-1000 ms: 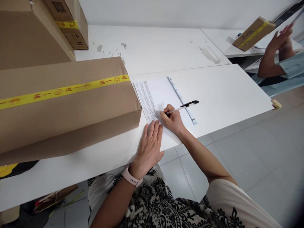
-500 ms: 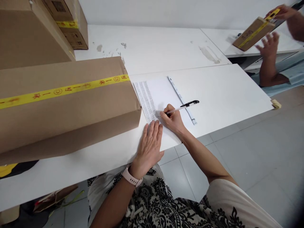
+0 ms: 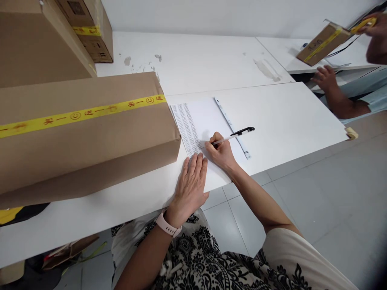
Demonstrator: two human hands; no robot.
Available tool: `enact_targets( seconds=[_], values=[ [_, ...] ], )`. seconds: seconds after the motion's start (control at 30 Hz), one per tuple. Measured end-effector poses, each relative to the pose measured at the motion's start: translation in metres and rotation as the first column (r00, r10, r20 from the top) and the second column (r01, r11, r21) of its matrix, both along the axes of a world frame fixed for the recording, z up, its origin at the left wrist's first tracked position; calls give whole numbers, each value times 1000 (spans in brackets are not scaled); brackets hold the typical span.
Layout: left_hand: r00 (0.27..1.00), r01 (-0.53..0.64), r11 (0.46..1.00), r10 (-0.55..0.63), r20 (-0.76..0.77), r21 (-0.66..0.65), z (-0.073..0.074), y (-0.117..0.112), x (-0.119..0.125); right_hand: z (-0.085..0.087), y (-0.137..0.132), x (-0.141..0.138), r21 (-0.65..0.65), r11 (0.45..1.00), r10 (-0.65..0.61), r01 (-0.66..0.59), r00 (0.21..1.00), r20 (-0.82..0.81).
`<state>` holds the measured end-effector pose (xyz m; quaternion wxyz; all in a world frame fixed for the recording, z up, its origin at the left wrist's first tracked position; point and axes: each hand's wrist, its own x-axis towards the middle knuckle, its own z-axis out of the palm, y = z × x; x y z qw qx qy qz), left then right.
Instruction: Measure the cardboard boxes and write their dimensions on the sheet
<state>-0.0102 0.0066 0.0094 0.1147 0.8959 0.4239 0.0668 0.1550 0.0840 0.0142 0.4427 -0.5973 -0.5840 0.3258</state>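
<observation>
My right hand point(image 3: 222, 152) is closed round a pen point(image 3: 232, 136) with a clear barrel and black cap, its tip end down on a white sheet of paper point(image 3: 204, 117). Columns of small dark writing cover the sheet's left part. Flat on the paper's lower edge lies my left hand point(image 3: 192, 183), fingers stretched out and holding nothing. A pale strip point(image 3: 232, 128) with small print runs along the right side of the sheet; whether it is a ruler or a folded edge I cannot tell.
A large cardboard box point(image 3: 90, 149) with yellow tape stands left of the paper. More boxes point(image 3: 102, 36) are stacked behind it. At the right, another person's hand point(image 3: 326, 78) is near a small taped box point(image 3: 323, 44); their other hand holds a yellow tool point(image 3: 363, 25).
My hands, the pen and the paper stay almost still. The other person's yellow tool has moved right, off the small box, and their lower hand has shifted down and left.
</observation>
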Motion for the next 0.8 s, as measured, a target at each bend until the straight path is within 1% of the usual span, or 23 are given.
enact_targets(
  seconds=[0.33, 0.53, 0.63, 0.73, 0.8],
  values=[
    [999, 4, 999, -5, -33, -33, 4, 1, 1, -1, 0, 1, 17, 1000, 10, -10, 1000, 3],
    [1000, 3, 1000, -4, -6, -17, 2, 0, 0, -3, 1, 2, 28, 999, -22, 22, 1000, 2],
    [1000, 2, 1000, -2, 3, -7, 0, 0, 0, -5, 3, 4, 67, 995, -73, 75, 997, -26],
    [1000, -1, 1000, 1, -1, 0, -2, 0, 0, -6, 7, 7, 127, 985, -104, 115, 991, -88],
    [1000, -7, 1000, 7, -2, 8, -4, 0, 0, -6, 10, 9, 126, 984, -109, 128, 983, -148]
  ],
)
